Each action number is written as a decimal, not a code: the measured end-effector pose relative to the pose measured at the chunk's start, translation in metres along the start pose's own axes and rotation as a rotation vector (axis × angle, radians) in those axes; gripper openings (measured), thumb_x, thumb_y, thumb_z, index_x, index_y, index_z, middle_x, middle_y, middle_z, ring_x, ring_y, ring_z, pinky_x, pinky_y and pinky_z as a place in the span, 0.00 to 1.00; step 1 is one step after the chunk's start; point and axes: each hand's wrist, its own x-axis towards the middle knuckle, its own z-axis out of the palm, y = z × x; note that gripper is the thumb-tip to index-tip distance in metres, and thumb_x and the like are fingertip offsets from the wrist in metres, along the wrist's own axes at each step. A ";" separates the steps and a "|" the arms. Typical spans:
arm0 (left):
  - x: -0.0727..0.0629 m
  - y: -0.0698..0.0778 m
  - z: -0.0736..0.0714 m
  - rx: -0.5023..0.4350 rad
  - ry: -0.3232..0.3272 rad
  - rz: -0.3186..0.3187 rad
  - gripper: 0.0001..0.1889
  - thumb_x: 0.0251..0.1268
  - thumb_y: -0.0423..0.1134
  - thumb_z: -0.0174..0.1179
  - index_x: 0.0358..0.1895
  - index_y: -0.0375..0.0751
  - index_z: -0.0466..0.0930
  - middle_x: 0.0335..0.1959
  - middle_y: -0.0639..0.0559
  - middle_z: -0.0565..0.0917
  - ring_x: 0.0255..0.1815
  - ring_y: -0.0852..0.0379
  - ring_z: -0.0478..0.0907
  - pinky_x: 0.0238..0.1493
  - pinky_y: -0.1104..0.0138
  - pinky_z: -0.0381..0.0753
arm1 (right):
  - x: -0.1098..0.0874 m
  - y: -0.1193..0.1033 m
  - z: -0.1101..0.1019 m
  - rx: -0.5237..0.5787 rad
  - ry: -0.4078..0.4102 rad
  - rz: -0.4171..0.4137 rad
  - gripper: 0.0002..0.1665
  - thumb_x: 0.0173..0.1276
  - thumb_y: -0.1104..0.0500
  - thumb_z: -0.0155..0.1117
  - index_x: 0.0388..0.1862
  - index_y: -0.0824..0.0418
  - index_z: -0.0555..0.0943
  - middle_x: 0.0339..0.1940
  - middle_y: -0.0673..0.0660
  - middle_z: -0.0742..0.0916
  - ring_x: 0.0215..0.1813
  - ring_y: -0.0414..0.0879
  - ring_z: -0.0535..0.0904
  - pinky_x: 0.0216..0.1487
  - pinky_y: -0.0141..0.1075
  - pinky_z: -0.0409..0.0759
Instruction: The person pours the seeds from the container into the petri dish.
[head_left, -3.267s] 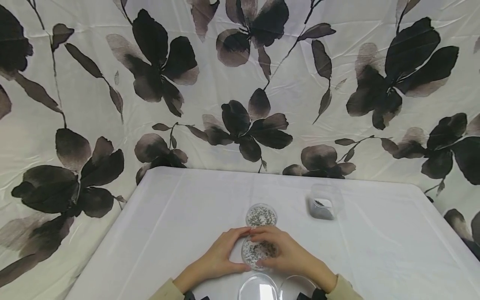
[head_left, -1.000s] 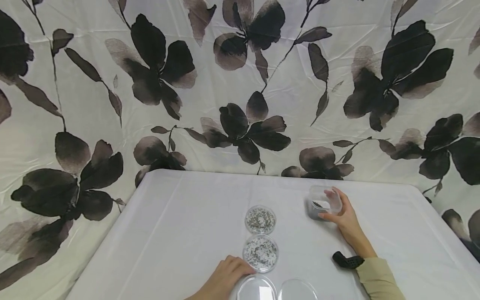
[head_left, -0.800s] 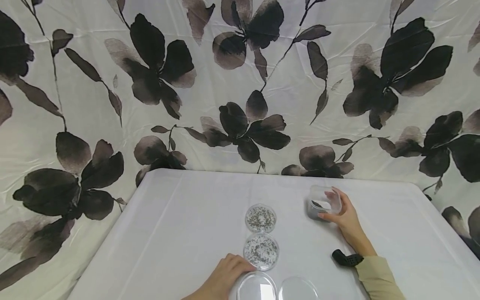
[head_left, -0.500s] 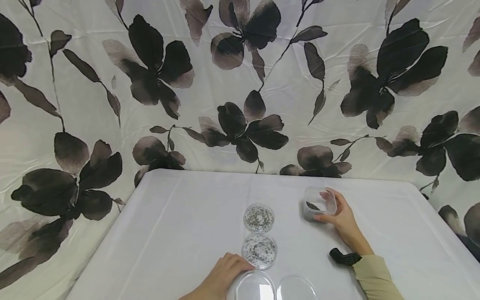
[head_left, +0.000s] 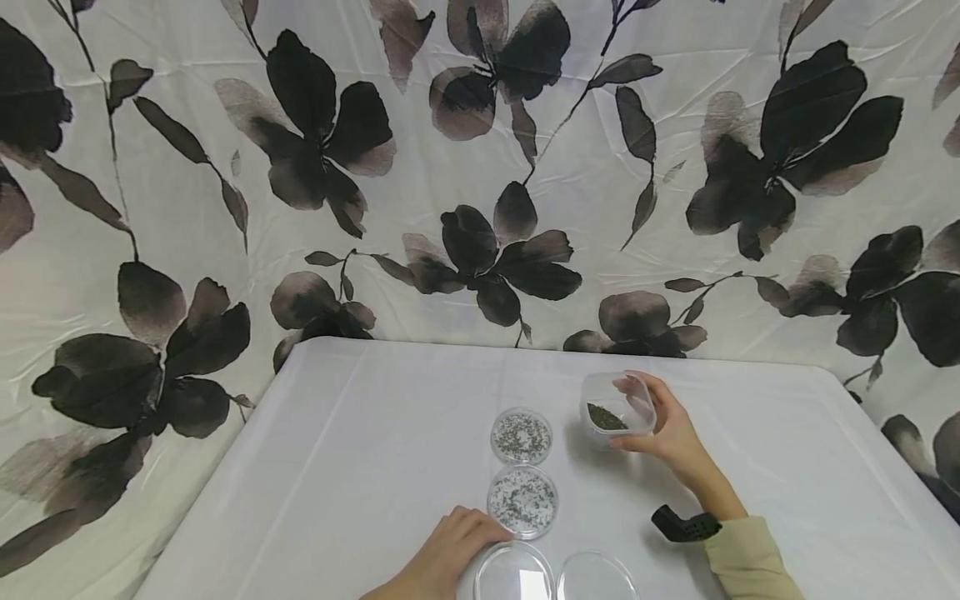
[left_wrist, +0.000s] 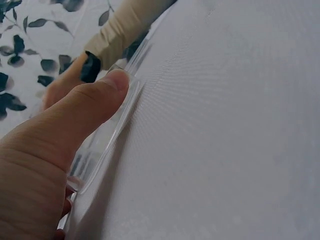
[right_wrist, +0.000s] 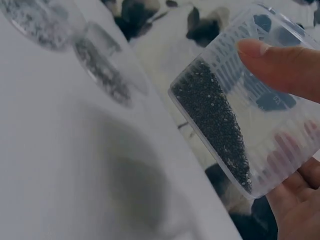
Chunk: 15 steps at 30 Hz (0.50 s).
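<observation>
My right hand (head_left: 667, 429) grips a clear plastic tub (right_wrist: 260, 115), thumb on one side and fingers on the other. The tub is lifted over the table and tilted, with small dark seeds (right_wrist: 212, 117) heaped in its lower corner. At the front, my left hand (head_left: 453, 550) holds the edge of an empty clear petri dish (head_left: 495, 579); in the left wrist view the thumb (left_wrist: 102, 95) lies on its rim. Two petri dishes strewn with dark specks on white, a far one (head_left: 522, 436) and a near one (head_left: 522, 502), stand in line beyond it.
A second empty clear dish (head_left: 596, 579) lies beside the held one, cut off by the frame's bottom. The white table (head_left: 360, 433) ends at a flower-printed cloth (head_left: 420, 317). A black strap piece (head_left: 684, 525) sits by the right wrist.
Both hands were at the near speckled dish; the left went to the empty dish, the right to the tub. Since half a second ago the tub has risen, tilted and moved left.
</observation>
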 end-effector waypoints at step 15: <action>0.002 0.001 -0.001 0.034 0.003 -0.007 0.44 0.38 0.61 0.76 0.63 0.47 0.73 0.55 0.59 0.75 0.54 0.64 0.67 0.52 0.70 0.69 | 0.001 -0.050 0.034 -0.069 -0.166 -0.113 0.62 0.37 0.74 0.83 0.73 0.63 0.63 0.65 0.65 0.75 0.63 0.48 0.74 0.55 0.34 0.78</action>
